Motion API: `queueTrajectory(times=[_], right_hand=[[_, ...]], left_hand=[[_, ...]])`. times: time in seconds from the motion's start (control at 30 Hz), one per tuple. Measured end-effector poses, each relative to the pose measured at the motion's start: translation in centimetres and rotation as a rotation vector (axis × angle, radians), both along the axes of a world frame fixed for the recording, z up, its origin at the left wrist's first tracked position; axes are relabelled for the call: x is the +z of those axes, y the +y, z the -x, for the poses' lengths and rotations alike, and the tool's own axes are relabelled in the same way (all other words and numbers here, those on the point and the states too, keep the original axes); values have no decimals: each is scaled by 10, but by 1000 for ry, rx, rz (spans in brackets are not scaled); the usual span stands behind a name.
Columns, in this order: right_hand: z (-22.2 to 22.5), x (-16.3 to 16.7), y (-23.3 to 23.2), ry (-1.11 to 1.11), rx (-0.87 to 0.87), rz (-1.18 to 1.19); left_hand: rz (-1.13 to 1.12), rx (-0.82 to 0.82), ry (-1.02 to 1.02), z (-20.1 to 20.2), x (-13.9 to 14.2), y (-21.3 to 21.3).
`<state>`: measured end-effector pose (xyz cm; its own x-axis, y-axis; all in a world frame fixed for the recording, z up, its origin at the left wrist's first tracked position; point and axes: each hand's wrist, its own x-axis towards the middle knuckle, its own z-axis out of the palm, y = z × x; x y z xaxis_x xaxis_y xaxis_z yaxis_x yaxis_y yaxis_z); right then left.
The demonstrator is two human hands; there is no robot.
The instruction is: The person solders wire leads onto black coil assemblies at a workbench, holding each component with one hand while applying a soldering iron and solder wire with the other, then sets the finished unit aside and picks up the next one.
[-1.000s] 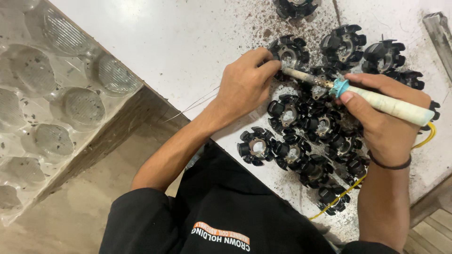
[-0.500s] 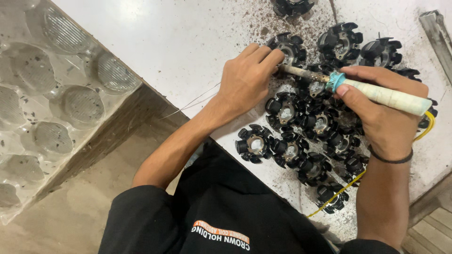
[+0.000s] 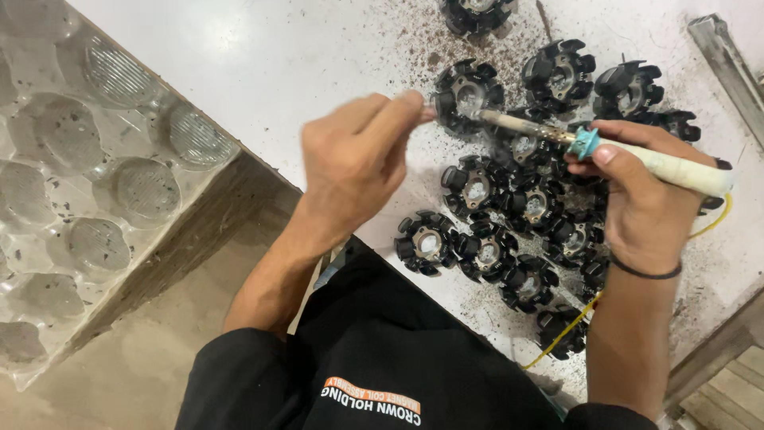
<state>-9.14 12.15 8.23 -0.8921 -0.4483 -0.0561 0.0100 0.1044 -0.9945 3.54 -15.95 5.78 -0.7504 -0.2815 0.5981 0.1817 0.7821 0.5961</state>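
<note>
My right hand grips a soldering iron with a white handle and a teal collar; its metal tip reaches left to a black round finned part on the white table. My left hand has its fingers pinched together right beside that same part, and what they pinch is too small to tell. Several more black finned parts lie clustered below and to the right of the iron, partly hidden under my right hand.
A clear plastic tray with round moulded pockets lies at the left, over the table's edge. A yellow cord runs under my right wrist. A metal bar lies at the top right. Dark specks litter the table.
Both hands have shifted a little up the cluster, and the iron's tip now rests on a part farther back. My left fingers have come off the lower parts.
</note>
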Motion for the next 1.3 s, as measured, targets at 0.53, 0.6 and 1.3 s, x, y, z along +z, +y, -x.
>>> queueTrajectory(times=[0.53, 0.6, 1.3], right_hand=[[-29, -76, 8, -114, -82, 341], [-30, -76, 8, -88, -77, 343], [-41, -75, 1, 197, -45, 76]], left_hand=[[-10, -220, -244, 38, -80, 9], [-13, -198, -211, 38, -74, 10], [-21, -171, -299, 48, -65, 14]])
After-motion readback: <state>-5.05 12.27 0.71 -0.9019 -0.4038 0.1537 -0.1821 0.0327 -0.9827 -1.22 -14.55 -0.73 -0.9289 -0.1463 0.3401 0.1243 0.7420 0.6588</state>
